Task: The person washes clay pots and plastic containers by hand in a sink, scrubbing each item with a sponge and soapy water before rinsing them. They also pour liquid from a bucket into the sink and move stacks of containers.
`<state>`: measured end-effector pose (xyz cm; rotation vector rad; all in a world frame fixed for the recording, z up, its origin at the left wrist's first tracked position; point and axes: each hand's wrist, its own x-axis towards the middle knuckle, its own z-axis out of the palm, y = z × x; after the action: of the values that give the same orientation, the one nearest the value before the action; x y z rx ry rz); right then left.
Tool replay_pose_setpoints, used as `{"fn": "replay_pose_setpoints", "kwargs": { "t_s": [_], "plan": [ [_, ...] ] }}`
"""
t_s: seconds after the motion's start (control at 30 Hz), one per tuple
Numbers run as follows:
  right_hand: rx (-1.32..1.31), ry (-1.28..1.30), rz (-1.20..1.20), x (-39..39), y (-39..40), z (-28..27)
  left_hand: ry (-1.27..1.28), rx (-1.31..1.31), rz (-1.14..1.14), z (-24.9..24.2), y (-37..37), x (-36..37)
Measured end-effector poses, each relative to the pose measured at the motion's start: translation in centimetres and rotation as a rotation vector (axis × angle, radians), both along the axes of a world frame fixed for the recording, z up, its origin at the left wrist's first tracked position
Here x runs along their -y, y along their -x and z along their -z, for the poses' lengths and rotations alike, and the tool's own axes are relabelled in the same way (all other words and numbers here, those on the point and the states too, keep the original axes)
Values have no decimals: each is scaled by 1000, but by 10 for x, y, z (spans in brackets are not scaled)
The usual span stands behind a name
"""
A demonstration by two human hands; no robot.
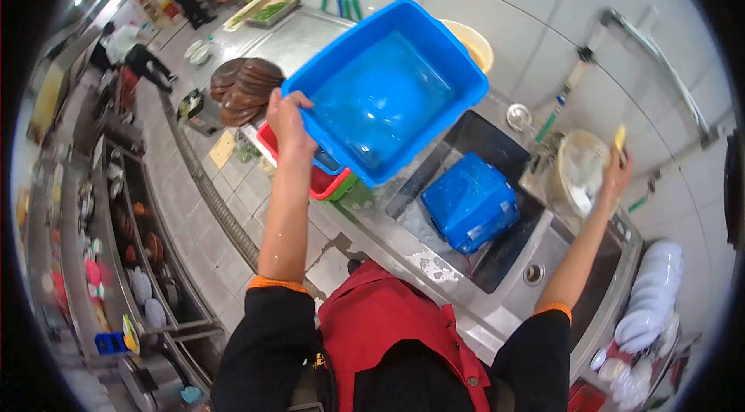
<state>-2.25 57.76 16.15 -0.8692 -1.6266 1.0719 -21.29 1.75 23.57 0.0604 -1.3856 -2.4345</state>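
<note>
My left hand (290, 123) grips the near-left rim of a blue plastic basin (384, 90), its fingers closed over the edge. Tilted toward me, the basin is wet inside and hangs above the counter and sink edge. My right hand (615, 173) is closed on a yellow sponge (620, 137), beside the rim of a cream bucket (564, 193) with white, foamy-looking contents. Below, another blue basin (470, 202) rests bottom-up in the dark sink basin (497, 142).
A steel sink with a drain (533, 273) lies right of the dark basin. White bowls (650, 296) are stacked at the right. Brown stacked dishes (247, 91) sit on the left counter, above red and green baskets (330, 183). Other people (133, 51) work farther back.
</note>
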Motion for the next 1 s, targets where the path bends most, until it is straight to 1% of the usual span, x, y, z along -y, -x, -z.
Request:
{"fn": "replay_pose_setpoints", "kwargs": {
  "t_s": [0.03,0.07,0.1,0.13,0.17,0.2,0.23,0.27,0.3,0.33,0.37,0.4,0.43,0.47,0.5,0.57,0.6,0.63,0.67,0.7,0.73,0.77,0.8,0.83,0.87,0.93,0.97,1.0],
  "plan": [
    [-192,-38,-110,48,7,-24,-8,66,38,3,-11,-22],
    [-234,-66,-243,92,14,-39,5,76,88,8,-21,-48],
    [-133,-193,-346,122,25,-40,-81,102,121,13,-32,-75],
    [-124,-113,-441,181,33,-50,-170,135,152,17,-42,-100],
    [114,-124,-404,204,60,-26,-168,148,198,28,-46,-124],
    [161,-431,-332,232,81,-5,-131,143,254,45,-46,-146],
    [107,-213,-514,263,95,3,-87,138,307,61,-50,-161],
    [198,-184,-494,287,104,13,0,100,296,70,-58,-174],
    [283,-212,-486,293,112,24,81,48,279,73,-60,-183],
    [264,-286,-425,283,120,43,143,80,309,69,-65,-182],
    [252,-362,-376,269,127,56,139,85,312,69,-71,-183],
    [257,-360,-380,253,128,60,200,70,311,71,-78,-183],
    [406,-365,-361,237,125,66,267,61,306,74,-86,-180],
    [543,-377,-342,232,128,67,352,0,220,95,-80,-180],
    [524,-387,-342,246,125,72,349,-18,211,91,-80,-178],
    [320,-725,-517,275,104,104,161,33,319,87,-90,-175],
    [232,-811,-431,264,115,131,210,73,350,106,-87,-175],
    [292,-563,-395,243,123,156,221,98,344,113,-97,-168],
    [332,-329,-348,216,130,167,306,-10,380,115,-103,-167],
    [465,-459,-352,208,117,153,391,-131,407,114,-104,-168],
    [589,-588,-359,212,99,139,387,-134,362,115,-103,-172],
    [535,-685,-365,218,87,153,395,-151,329,110,-100,-168],
    [474,-798,-373,225,76,165,384,-9,322,104,-98,-164],
    [535,-556,-594,235,61,167,363,135,312,99,-96,-162],
    [352,-583,-622,250,49,177,341,126,288,112,-93,-161],
    [303,-299,-957,278,29,152,310,113,233,137,-79,-174],
    [300,-303,-981,288,27,144,332,88,216,146,-76,-180],
    [227,-189,-1083,296,25,139,356,63,207,150,-74,-182]
  ]
}}
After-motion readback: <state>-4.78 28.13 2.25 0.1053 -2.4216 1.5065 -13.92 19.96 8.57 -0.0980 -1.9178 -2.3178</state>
